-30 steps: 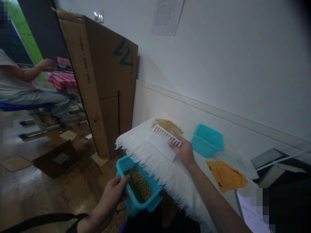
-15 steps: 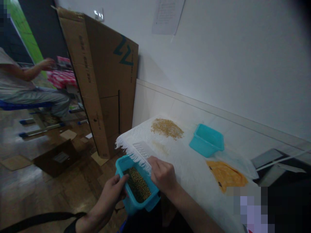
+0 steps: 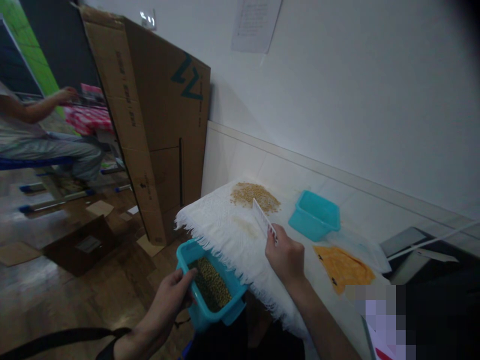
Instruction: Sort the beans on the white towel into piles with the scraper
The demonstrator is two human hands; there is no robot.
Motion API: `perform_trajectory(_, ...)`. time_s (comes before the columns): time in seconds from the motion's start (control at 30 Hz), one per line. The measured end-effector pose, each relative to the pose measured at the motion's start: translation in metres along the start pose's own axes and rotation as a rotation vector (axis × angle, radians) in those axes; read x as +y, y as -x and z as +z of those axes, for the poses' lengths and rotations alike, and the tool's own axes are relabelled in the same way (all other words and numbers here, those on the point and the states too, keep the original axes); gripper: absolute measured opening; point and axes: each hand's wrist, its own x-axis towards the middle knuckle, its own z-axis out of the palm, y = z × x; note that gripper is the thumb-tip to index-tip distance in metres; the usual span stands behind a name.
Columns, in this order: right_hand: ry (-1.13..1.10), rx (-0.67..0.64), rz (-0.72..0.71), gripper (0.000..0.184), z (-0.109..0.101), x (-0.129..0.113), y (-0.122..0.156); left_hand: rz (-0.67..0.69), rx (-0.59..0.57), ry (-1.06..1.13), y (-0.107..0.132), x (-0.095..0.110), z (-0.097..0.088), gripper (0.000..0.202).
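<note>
My left hand (image 3: 173, 296) grips the near left rim of a turquoise plastic bin (image 3: 234, 312), thumb over the edge. Inside lie many small yellowish-green beans (image 3: 213, 282). The bin is below the fringed edge of a white cloth (image 3: 213, 215) on the table. In my right hand (image 3: 287, 252) is a flat white slotted plastic piece (image 3: 262, 216), held by its near end with the fingers closed. Its far end points at a pile of tan beans (image 3: 257, 195) spread on the cloth near the wall. Whether it touches the beans, I cannot tell.
A second turquoise bin (image 3: 317, 212) stands right of the pile, beside a yellow-orange bag (image 3: 345, 267) and clear plastic. A tall cardboard box (image 3: 161, 120) leans at the table's left end. Another person (image 3: 33, 120) sits farther left; an opened carton (image 3: 80, 245) is on the floor.
My right hand has moved right and forward from above the bin's rim, turning the slotted piece on edge toward the bean pile. My left hand keeps its hold on the bin.
</note>
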Motion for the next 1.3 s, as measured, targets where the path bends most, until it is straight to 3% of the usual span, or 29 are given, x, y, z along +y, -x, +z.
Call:
perform_trajectory(0.13,0.044,-0.076,-0.043,0.028,0.014,-0.003,0.004,-0.012,-0.01,0.005,0.002,0.003,0.003,0.042)
perform_trajectory(0.3,0.074,-0.101,-0.115,0.026,0.022,-0.036,-0.001,0.003,-0.008,0.005,0.001,0.004,0.002,0.043)
perform_trajectory(0.6,0.057,-0.328,-0.08,0.024,0.025,-0.084,-0.028,-0.007,-0.009,-0.011,0.002,0.008,0.003,0.039)
perform_trajectory(0.9,-0.025,-0.397,-0.116,0.029,0.033,-0.104,-0.04,-0.002,0.005,-0.022,-0.001,0.003,0.001,0.038)
perform_trajectory(1.03,-0.115,-0.322,-0.034,0.029,0.029,-0.088,-0.046,-0.006,-0.003,-0.015,0.001,0.004,0.002,0.037)
perform_trajectory(1.2,-0.462,-0.183,0.157,0.021,0.016,-0.024,-0.067,-0.014,-0.011,0.011,0.001,0.002,0.001,0.037)
perform_trajectory(1.23,-0.567,-0.211,0.186,0.021,0.015,-0.01,-0.07,-0.015,-0.01,0.011,0.001,0.002,0.001,0.036)
perform_trajectory(1.3,-0.783,-0.399,0.214,0.028,0.017,0.015,-0.073,-0.013,-0.011,0.005,0.001,0.002,0.001,0.035)
